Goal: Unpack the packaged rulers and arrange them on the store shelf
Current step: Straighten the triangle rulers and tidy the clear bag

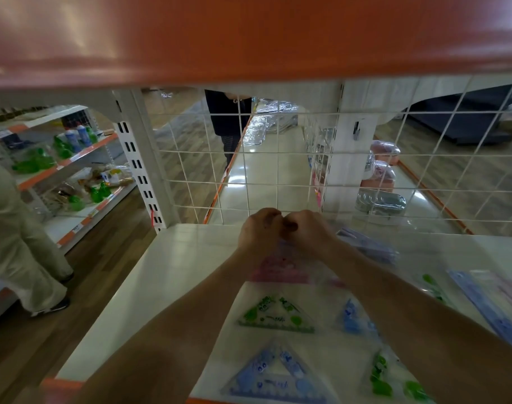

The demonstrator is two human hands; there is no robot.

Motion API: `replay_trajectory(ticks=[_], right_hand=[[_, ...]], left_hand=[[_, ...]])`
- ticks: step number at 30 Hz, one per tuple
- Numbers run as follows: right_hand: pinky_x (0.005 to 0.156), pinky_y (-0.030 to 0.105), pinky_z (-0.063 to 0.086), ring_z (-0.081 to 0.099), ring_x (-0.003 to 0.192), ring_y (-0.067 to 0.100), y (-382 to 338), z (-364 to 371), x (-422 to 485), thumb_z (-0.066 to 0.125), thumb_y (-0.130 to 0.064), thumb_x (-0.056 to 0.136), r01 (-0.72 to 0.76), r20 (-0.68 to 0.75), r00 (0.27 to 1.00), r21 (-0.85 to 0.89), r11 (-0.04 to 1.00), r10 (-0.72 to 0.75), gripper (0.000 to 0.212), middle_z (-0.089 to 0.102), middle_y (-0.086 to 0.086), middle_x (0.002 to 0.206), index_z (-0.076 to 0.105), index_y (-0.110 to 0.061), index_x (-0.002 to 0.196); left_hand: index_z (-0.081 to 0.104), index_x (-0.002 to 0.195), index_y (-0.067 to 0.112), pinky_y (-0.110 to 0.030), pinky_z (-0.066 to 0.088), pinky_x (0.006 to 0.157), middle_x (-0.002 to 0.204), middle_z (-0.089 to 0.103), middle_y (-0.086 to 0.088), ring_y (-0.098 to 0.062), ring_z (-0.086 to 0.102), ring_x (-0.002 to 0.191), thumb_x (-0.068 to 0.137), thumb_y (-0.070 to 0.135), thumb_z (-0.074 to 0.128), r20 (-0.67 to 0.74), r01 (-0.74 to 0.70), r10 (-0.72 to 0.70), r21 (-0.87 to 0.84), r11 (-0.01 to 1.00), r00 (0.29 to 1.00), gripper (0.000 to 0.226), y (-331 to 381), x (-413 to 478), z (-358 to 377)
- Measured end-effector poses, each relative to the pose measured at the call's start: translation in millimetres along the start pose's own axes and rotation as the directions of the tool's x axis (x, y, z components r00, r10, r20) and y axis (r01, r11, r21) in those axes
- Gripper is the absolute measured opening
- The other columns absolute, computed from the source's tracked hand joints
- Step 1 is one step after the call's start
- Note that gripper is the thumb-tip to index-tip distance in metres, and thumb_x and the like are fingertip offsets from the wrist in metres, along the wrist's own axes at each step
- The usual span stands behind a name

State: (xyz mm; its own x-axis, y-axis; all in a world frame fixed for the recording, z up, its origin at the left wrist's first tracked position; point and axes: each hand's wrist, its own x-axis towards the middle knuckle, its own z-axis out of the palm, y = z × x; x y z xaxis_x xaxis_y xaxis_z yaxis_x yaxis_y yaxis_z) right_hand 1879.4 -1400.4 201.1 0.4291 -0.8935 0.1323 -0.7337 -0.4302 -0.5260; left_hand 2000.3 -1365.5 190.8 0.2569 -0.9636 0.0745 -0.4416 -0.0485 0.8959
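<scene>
Both my hands meet above the white shelf (149, 275), close to the wire grid at its back. My left hand (259, 228) and my right hand (306, 228) each pinch the top edge of a clear plastic packet with a pink ruler set (281, 268) inside, which hangs below my fingers. On the shelf in front lie a green triangle ruler (275, 314), a blue triangle ruler (275, 374), a small blue piece (352, 317) and a green piece (380, 374). A long blue ruler (488, 310) lies at the right.
An orange shelf (249, 39) hangs overhead. The white wire grid (278, 182) backs the shelf, with a slotted upright (138, 170) at its left. A person in light trousers (18, 243) stands at the left by shelves of green goods. Another clear packet (368, 246) lies at the right.
</scene>
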Motion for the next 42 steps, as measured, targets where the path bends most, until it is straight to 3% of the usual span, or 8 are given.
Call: replay_trajectory(ticks=[6, 10, 15, 19, 24, 29, 34, 42], right_hand=[[0.058, 0.032, 0.037, 0.057, 0.071, 0.027, -2.7, 0.4, -5.9, 0.057, -0.016, 0.084, -0.015, -0.027, 0.999, 0.032, 0.999, 0.016, 0.016, 0.064, 0.012, 0.075, 0.068, -0.006, 0.077], [0.057, 0.028, 0.034, 0.053, 0.065, 0.022, -0.1, 0.8, -1.2, 0.054, -0.033, 0.091, -0.034, -0.007, 0.999, 0.013, 0.999, 0.034, 0.032, 0.054, 0.004, 0.062, 0.062, -0.014, 0.066], [0.053, 0.027, 0.03, 0.04, 0.051, 0.017, 6.0, -2.2, 8.2, 0.055, -0.04, 0.091, -0.082, 0.026, 0.996, 0.084, 0.993, 0.08, 0.049, 0.037, 0.0, 0.049, 0.045, -0.016, 0.049], [0.06, 0.03, 0.043, 0.061, 0.067, 0.021, 7.5, -6.7, 12.2, 0.059, -0.043, 0.083, -0.146, 0.114, 0.985, 0.124, 0.981, 0.132, 0.037, 0.065, 0.013, 0.072, 0.068, -0.008, 0.076], [0.049, 0.024, 0.032, 0.048, 0.055, 0.02, 1.6, -16.7, 13.4, 0.062, -0.021, 0.081, -0.203, 0.164, 0.965, -0.026, 0.979, 0.204, 0.026, 0.047, 0.004, 0.054, 0.056, -0.011, 0.058], [0.061, 0.025, 0.042, 0.058, 0.075, 0.027, -8.6, -16.5, 13.3, 0.056, -0.033, 0.089, -0.181, 0.147, 0.966, -0.194, 0.964, 0.211, 0.03, 0.056, 0.01, 0.073, 0.065, -0.004, 0.088], [0.087, 0.035, 0.049, 0.06, 0.1, 0.026, -10.7, -19.0, 3.7, 0.061, -0.028, 0.087, -0.035, 0.176, 0.98, -0.287, 0.957, 0.088, 0.033, 0.064, 0.01, 0.114, 0.063, -0.009, 0.114], [0.09, 0.033, 0.047, 0.059, 0.105, 0.023, -13.8, -18.5, 0.5, 0.06, -0.022, 0.088, 0.042, 0.19, 0.981, -0.365, 0.93, 0.03, 0.03, 0.063, 0.008, 0.117, 0.064, -0.011, 0.116]], left_hand=[[0.062, 0.093, 0.008, -0.042, 0.051, 0.08, 0.092, 0.068, -0.013, -0.03, 0.062, 0.088, 0.094, 0.018, 0.044, -0.09, -0.083, 0.095, 0.123, 0.989, 0.991, 0.021, -2.6, -0.2, 11.6], [0.064, 0.086, 0.011, -0.029, 0.046, 0.072, 0.088, 0.065, -0.01, -0.024, 0.059, 0.086, 0.091, 0.018, 0.05, 0.065, -0.051, 0.044, 0.108, 0.993, 0.997, 0.017, 5.5, 7.5, -10.3], [0.046, 0.133, 0.012, -0.032, 0.046, 0.084, 0.113, 0.063, -0.01, -0.028, 0.06, 0.104, 0.085, 0.012, 0.065, 0.227, -0.096, 0.004, 0.399, 0.912, 0.974, 0.052, -16.3, 12.2, -47.4], [0.042, 0.128, 0.014, -0.03, 0.043, 0.075, 0.106, 0.063, -0.008, -0.029, 0.06, 0.096, 0.08, 0.019, 0.07, 0.278, -0.252, 0.109, 0.555, 0.793, 0.955, 0.056, -19.5, 11.8, -41.7], [0.056, 0.122, 0.014, -0.025, 0.04, 0.079, 0.115, 0.063, -0.008, -0.027, 0.058, 0.104, 0.084, 0.029, 0.065, 0.273, -0.303, 0.154, 0.672, 0.676, 0.95, 0.041, -12.9, 16.5, -35.1], [0.062, 0.113, 0.009, -0.026, 0.04, 0.077, 0.113, 0.062, -0.011, -0.026, 0.057, 0.105, 0.089, 0.024, 0.057, 0.339, -0.32, 0.074, 0.763, 0.562, 0.938, 0.029, -3.0, 24.9, -31.4], [0.066, 0.102, 0.005, -0.027, 0.042, 0.072, 0.107, 0.064, -0.012, -0.026, 0.06, 0.097, 0.086, 0.02, 0.056, 0.356, -0.276, -0.049, 0.797, 0.537, 0.933, 0.023, 2.6, 30.5, -29.4], [0.065, 0.104, 0.003, -0.027, 0.042, 0.069, 0.104, 0.065, -0.013, -0.024, 0.061, 0.093, 0.087, 0.021, 0.059, 0.363, -0.291, -0.053, 0.817, 0.497, 0.93, 0.026, 4.5, 30.8, -26.9]])
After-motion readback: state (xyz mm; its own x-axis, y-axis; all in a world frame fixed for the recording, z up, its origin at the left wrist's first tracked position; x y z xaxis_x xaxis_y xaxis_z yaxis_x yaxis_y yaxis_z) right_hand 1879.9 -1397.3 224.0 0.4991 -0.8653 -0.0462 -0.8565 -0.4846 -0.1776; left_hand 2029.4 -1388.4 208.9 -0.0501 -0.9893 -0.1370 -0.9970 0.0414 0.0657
